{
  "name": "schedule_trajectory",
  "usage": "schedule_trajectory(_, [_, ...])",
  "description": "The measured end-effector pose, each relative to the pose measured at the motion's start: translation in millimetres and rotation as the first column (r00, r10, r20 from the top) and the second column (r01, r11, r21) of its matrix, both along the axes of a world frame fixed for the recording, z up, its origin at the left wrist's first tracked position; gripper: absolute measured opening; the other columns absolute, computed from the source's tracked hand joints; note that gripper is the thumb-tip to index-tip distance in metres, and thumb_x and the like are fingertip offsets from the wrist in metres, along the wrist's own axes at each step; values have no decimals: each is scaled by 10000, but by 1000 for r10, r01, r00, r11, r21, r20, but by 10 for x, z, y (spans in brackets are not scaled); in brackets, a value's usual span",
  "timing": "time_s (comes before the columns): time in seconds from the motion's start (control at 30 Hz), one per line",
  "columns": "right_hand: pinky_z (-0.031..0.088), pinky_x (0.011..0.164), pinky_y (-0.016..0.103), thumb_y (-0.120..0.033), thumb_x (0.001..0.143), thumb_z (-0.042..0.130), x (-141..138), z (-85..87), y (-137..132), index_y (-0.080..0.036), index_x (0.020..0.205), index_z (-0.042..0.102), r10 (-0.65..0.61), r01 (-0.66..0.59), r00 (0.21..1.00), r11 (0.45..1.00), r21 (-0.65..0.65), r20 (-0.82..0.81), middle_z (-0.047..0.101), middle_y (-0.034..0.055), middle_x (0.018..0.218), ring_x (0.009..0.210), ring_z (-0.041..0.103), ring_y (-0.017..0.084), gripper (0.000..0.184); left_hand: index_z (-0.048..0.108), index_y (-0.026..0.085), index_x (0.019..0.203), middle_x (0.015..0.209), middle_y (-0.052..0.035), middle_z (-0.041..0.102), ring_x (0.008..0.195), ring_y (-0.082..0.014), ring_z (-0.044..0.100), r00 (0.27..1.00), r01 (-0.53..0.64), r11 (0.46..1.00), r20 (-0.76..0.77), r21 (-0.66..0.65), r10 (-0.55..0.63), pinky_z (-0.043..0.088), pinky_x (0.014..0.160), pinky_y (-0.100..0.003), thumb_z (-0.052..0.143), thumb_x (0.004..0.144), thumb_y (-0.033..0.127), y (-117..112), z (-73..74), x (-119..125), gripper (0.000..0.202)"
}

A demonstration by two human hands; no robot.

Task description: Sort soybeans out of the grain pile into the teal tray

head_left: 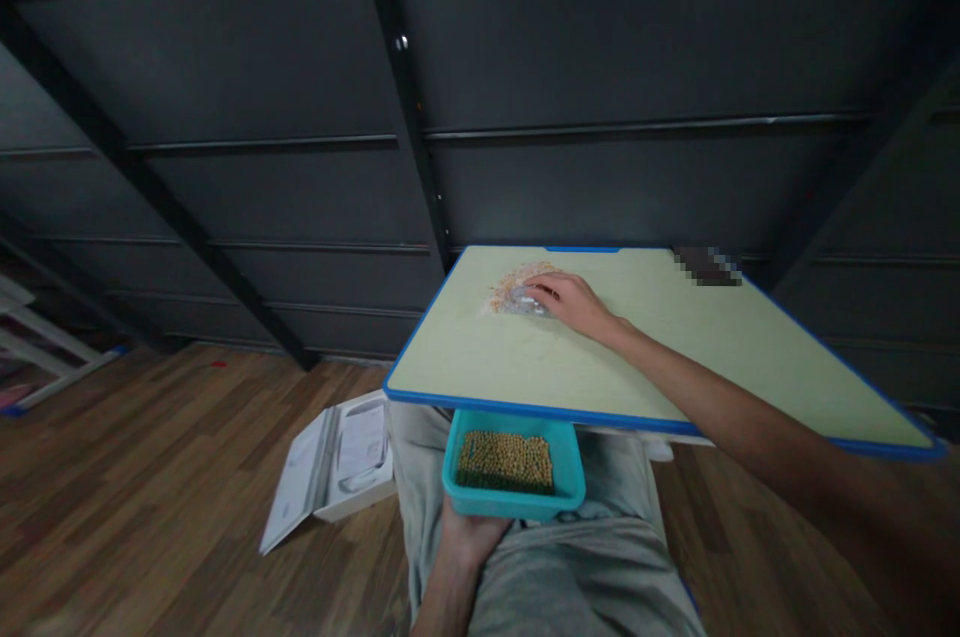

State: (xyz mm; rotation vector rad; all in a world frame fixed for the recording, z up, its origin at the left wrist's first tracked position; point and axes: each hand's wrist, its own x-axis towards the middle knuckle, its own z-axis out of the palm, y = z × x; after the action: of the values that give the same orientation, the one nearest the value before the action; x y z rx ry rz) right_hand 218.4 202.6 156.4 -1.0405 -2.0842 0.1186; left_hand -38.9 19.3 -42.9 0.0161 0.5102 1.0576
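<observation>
Left grip [469, 537] holds bean tray [513, 505] under table [697, 357], white box [337, 467] nearby.

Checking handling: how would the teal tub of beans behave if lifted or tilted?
The tub looks like rigid plastic, so it probably keeps its shape. Open-topped and holding small round beans, it would likely spill if tilted; the left hand grips only its near edge.
</observation>
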Motion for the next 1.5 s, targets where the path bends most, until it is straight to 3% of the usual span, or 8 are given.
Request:
schedule_trajectory(0.27, [543,1000,401,-220,1025,605,58,-3,10,-237,1152,799,-89,91,994,995,34,-61,788,80,1240,1138,733,260,232,824,251,991,1113,-67,848,1185,-320,738,1000,-16,997,-27,-70,14,478,1180,-542,520,983,371,21,-10,1,327])
schedule_trajectory(0.5, [538,939,382,-244,1031,603,36,-25,-6,-254,1130,789,-97,96,994,995,-14,-43,801,64,1172,1063,736,247,211,807,262,1118,1188,-57,832,1267,-315,699,999,24,996,24,92,-26,414,1233,-563,623,948,372,54,-197,-39,274])
schedule_trajectory(0.8, [529,933,390,-253,1036,629,-19,-37,-27,-232,1101,777,-66,66,998,998,4,-13,800,74,1143,1037,730,244,163,785,270,1219,1209,-75,826,1184,-316,741,996,11,992,89,126,-22,451,1188,-579,538,996,355,40,-282,-26,343])
schedule_trajectory(0.97, [532,934,403,-257,1045,619,-36,-39,-45,-230,1116,770,-47,47,999,999,5,-8,800,71,1148,1029,731,245,169,803,252,1157,1206,-89,826,1202,-329,733,997,-13,987,72,157,1,439,1186,-593,561,980,332,58,-379,-28,310])
schedule_trajectory(1.27, [527,965,401,-280,1054,599,-60,-59,-63,-250,1145,765,-7,7,1000,1000,10,-20,797,56,1166,1057,725,232,192,749,279,1278,1296,-82,792,1290,-345,683,991,-3,993,134,115,-13,426,1176,-647,463,1018,357,64,-335,-28,394])
schedule_trajectory(1.5, [529,943,383,-273,1054,593,-90,-29,-109,-246,1127,766,5,-5,1000,1000,-1,-16,800,56,1151,1037,729,227,189,795,245,1171,1264,-73,806,1248,-341,709,1000,-14,993,22,119,12,457,1172,-597,511,997,338,45,-227,-6,346])
